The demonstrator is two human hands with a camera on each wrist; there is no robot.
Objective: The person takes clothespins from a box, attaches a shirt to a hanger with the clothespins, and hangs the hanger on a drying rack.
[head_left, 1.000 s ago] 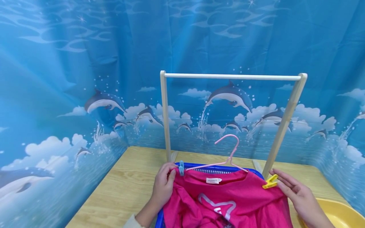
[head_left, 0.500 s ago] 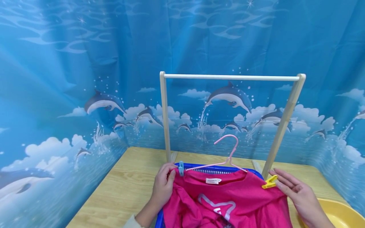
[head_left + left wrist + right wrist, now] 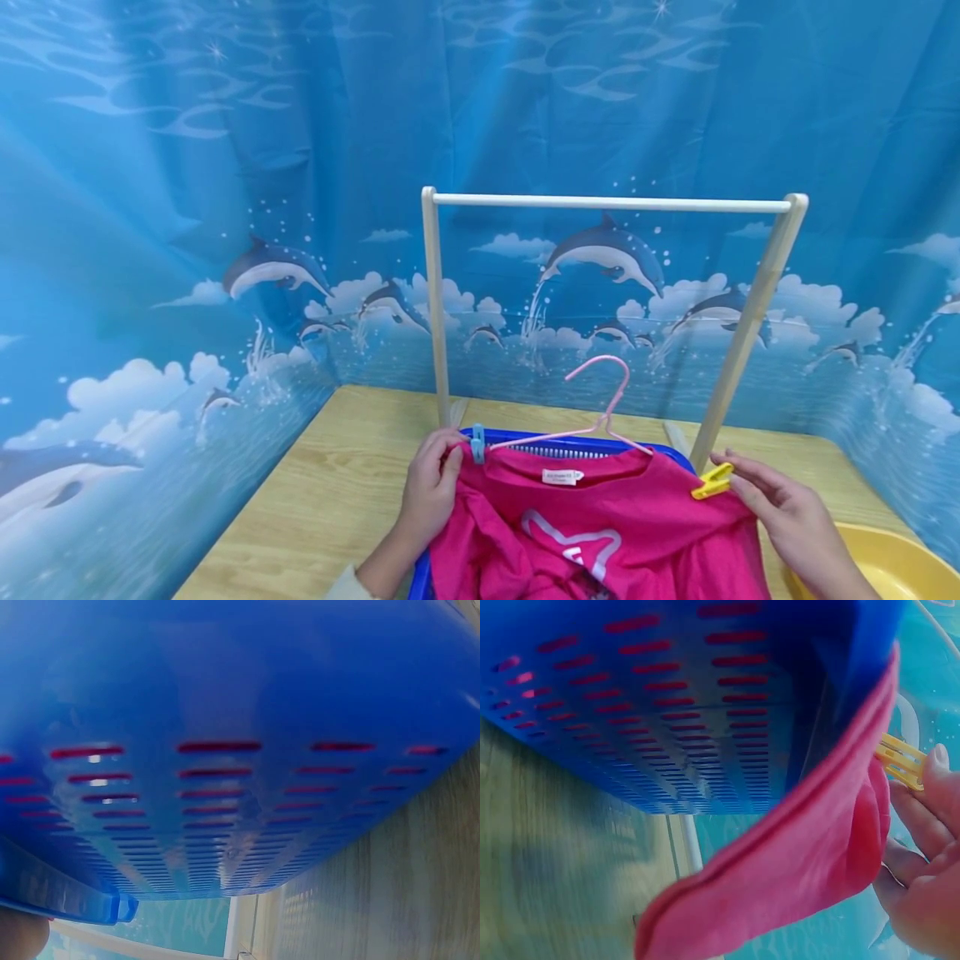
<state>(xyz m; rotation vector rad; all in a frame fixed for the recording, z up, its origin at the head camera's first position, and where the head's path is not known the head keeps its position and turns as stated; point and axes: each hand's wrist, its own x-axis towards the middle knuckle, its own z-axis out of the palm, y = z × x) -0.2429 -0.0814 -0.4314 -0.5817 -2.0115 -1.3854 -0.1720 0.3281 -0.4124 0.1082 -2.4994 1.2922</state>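
A bright pink T-shirt (image 3: 637, 508) with a white neck label lies spread over a blue slotted plastic basket (image 3: 517, 436). Its neckline has a pink clothes hanger (image 3: 600, 421) inside, hook standing up. With thumb and fingers my left hand (image 3: 431, 483) pinches the shirt's left shoulder, beside a light blue clothespin (image 3: 477, 443) clipped there. At the other shoulder sits a yellow clothespin (image 3: 712, 482). My right hand (image 3: 787, 508) pinches the end of this clothespin between thumb and fingers, also seen with the yellow clothespin (image 3: 904, 760) in the right wrist view.
Behind the basket stands a rack with a white rail (image 3: 611, 202) and wooden posts. A yellow basin (image 3: 896, 558) is at the right. All rests on a wooden table (image 3: 300, 500), with a blue dolphin-print curtain (image 3: 225, 167) around it.
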